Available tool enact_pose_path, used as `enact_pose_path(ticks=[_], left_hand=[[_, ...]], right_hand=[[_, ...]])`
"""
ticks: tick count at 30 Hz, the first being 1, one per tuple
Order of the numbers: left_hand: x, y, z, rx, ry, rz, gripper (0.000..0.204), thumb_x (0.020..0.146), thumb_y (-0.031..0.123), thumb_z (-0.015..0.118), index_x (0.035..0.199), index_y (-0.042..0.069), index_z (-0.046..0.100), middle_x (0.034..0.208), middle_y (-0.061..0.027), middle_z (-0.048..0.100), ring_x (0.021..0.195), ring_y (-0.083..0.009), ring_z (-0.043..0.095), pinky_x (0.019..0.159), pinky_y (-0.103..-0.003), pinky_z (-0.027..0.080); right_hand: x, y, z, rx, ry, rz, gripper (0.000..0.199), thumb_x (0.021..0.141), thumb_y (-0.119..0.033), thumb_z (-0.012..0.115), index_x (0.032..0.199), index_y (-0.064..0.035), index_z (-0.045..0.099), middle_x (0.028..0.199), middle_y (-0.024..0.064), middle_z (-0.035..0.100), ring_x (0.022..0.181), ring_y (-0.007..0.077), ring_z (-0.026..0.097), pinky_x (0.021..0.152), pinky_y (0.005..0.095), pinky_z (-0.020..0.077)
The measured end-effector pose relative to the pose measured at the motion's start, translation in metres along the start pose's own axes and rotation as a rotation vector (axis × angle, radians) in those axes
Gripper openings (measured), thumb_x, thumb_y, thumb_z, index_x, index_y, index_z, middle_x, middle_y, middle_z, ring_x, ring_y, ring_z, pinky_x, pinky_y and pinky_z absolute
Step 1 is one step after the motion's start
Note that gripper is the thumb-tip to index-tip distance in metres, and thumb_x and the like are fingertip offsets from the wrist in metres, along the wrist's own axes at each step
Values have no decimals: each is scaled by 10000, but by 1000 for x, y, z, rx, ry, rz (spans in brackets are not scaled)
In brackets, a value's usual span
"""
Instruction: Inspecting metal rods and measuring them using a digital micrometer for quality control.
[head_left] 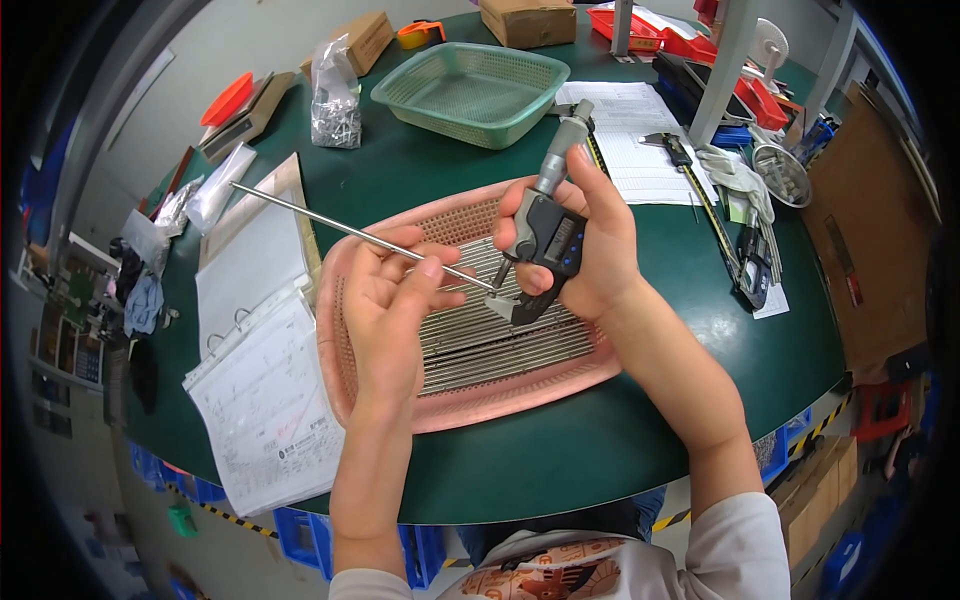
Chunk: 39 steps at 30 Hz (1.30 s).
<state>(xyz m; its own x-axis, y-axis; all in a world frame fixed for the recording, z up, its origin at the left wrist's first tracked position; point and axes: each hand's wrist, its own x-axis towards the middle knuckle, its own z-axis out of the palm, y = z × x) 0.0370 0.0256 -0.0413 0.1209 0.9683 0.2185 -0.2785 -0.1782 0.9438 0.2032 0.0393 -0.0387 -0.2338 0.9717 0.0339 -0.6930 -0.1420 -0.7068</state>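
My left hand (pixel 390 290) pinches a thin metal rod (pixel 330 222) between thumb and fingers; the rod slants from upper left down to its right end. My right hand (pixel 600 230) is wrapped round a digital micrometer (pixel 550 232) with a dark body and a silver thimble pointing up. The rod's right end lies at the micrometer's jaws; whether they touch it on both sides I cannot tell. Beneath both hands sits a pink plastic basket (pixel 480 408) with many similar rods (pixel 500 360) lying side by side in it.
A green basket (pixel 470 95) stands behind the pink one. Left are a ring binder with papers (pixel 265 400) and a bag of small metal parts (pixel 336 100). On the right lie printed sheets (pixel 640 140), calipers (pixel 715 220), a glove (pixel 738 180) and a metal-framed stand (pixel 722 75).
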Motion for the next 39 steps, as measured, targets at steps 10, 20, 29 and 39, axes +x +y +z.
enact_pose_path(ticks=[10,20,29,39], left_hand=[[15,6,-31,-152,312,75,227,853,158,503,1005,-9,479,840,-82,552,753,-159,577,616,-260,508],[11,3,-27,-211,298,26,203,850,140,513,997,6,473,840,-68,556,764,-151,573,601,-222,511],[4,-2,-12,-178,202,-36,168,857,140,502,982,30,488,867,-62,558,794,-158,583,609,-246,512],[3,-4,-13,-164,173,-37,166,861,131,492,988,24,486,871,-66,557,799,-171,584,603,-246,514]], right_hand=[[1,2,0,-32,-52,2,600,837,-544,319,834,13,541,644,120,565,385,129,444,369,226,374],[1,3,-1,17,-42,13,594,869,-480,233,848,32,534,665,142,571,388,139,446,360,225,376],[2,3,-3,62,-80,9,592,852,-491,259,846,31,537,671,152,570,397,139,458,353,228,381],[1,2,-2,56,-62,-3,566,816,-525,353,834,11,534,679,141,577,416,133,478,356,224,391]])
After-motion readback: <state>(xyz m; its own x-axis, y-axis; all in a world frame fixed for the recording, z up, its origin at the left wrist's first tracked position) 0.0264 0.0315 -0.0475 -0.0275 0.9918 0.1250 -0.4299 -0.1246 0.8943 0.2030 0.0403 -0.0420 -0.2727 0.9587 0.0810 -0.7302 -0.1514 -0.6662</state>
